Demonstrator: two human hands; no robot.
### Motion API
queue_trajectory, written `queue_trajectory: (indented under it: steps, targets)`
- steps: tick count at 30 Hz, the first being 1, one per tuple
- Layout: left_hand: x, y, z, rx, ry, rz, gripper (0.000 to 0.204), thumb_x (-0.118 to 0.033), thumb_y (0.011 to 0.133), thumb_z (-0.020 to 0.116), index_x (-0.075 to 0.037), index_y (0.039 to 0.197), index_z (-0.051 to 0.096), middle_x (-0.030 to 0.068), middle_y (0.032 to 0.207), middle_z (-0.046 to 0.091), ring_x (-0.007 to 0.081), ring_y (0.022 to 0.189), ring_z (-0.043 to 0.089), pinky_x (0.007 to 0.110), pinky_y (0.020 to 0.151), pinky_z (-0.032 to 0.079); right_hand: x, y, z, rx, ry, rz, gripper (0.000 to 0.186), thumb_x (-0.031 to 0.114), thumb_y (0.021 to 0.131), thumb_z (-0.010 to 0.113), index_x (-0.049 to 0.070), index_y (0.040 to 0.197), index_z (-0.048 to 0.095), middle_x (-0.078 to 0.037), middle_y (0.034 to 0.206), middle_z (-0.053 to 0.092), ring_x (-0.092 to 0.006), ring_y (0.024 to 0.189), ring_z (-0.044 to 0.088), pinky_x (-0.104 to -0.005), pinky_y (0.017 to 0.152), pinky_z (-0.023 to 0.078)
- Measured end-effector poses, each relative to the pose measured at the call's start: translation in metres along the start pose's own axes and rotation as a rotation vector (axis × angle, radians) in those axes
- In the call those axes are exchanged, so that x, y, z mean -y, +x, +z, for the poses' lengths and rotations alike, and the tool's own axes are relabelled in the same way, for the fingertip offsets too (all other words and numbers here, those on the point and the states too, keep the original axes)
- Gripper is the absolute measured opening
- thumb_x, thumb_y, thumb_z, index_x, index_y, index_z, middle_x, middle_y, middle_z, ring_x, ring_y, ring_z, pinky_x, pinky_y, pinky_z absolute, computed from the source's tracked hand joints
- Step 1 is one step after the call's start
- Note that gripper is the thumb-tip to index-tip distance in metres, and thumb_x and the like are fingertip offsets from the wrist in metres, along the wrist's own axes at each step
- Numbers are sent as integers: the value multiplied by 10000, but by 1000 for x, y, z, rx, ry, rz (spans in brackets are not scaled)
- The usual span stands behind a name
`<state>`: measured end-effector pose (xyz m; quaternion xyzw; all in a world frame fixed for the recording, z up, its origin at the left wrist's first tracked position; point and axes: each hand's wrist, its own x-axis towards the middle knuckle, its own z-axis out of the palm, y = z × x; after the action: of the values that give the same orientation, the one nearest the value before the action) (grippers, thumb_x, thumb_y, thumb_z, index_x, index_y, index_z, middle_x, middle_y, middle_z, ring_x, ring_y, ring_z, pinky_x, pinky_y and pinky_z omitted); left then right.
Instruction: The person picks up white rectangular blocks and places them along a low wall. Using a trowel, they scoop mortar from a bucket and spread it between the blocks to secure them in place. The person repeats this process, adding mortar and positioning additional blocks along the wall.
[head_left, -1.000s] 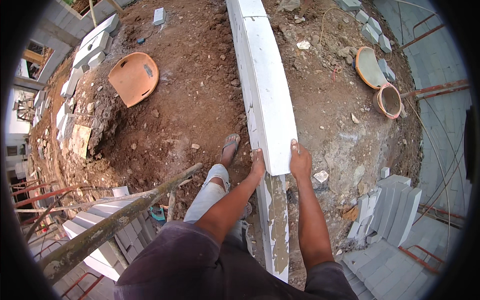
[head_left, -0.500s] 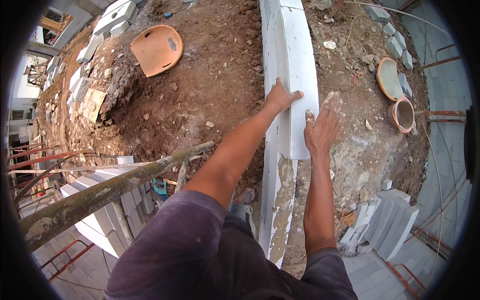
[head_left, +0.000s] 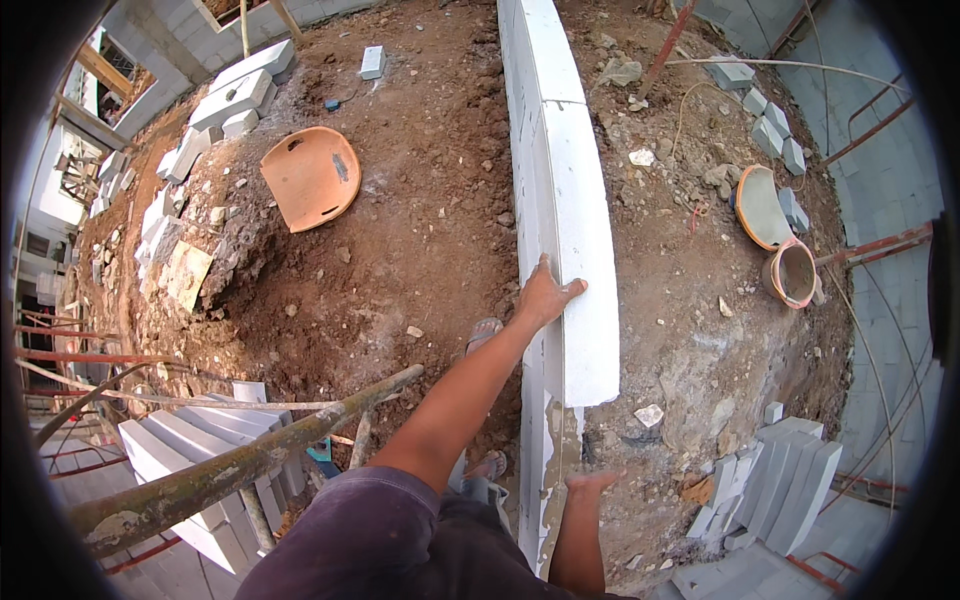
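Note:
A long white wall block (head_left: pixel 585 340) lies along the top of the narrow wall (head_left: pixel 536 440). My left hand (head_left: pixel 548 298) grips its upper left edge, thumb on the top face and fingers over the side. Grey mortar (head_left: pixel 568 450) covers the wall top beyond the block's near end. My right hand (head_left: pixel 594 481) is beside that mortared strip, off the block, its fingers stretched to the right and holding nothing I can see. Another white block (head_left: pixel 550 50) sits farther along the wall, past a thin seam.
A scaffold pole (head_left: pixel 250 460) crosses at lower left, over stacked pale blocks (head_left: pixel 170 470). More blocks (head_left: pixel 790 470) stand at lower right. An orange scoop-shaped pan (head_left: pixel 312 180) lies on the soil at left; another pan (head_left: pixel 765 207) and a bucket (head_left: pixel 790 275) are at right.
My right hand has left the block's right side and drawn back toward me. My left hand stays on the block's edge. The whole view has shifted, so the wall appears lower.

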<state>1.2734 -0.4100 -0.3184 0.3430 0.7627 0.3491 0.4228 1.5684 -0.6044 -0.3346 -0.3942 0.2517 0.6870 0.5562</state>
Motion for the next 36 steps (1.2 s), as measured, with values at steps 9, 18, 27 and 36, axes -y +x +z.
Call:
queue_trajectory:
  steps: [9, 18, 27, 36]
  targets:
    - [-11, 3, -11, 104, -147, 41, 1134, -499, 793, 790, 135, 1536, 214, 349, 1440, 489, 399, 1341, 523, 411, 1126, 403, -49, 53, 78, -297, -251, -125, 769, 638, 1009, 210, 79, 1442, 510, -111, 1452, 543, -345, 1316, 525, -520, 1097, 434]
    - [-6, -2, -7, 80, -157, 47, 1166, -485, 771, 819, 124, 1546, 195, 338, 1442, 493, 400, 1338, 524, 407, 1124, 406, -59, 58, 86, 26, -385, -82, 750, 620, 1022, 263, 80, 1518, 425, -136, 1594, 369, -330, 1455, 352, -437, 1183, 318]
    - [40, -46, 34, 118, -177, -112, 1171, -502, 826, 779, 79, 1577, 94, 337, 1499, 422, 407, 1389, 468, 412, 1160, 363, -31, -58, 246, 743, -1890, -1579, 899, 627, 1026, 318, -60, 1583, 155, -271, 1650, 166, -417, 1541, 138, -597, 1227, 69]
    - [4, -57, 24, 237, -485, -280, 1090, -335, 862, 797, 64, 1585, 86, 293, 1505, 437, 345, 1376, 473, 397, 1122, 399, -57, 43, 180, 669, -2756, -1285, 993, 653, 953, 450, -36, 1597, 139, -248, 1653, 184, -408, 1546, 118, -617, 1228, 43]
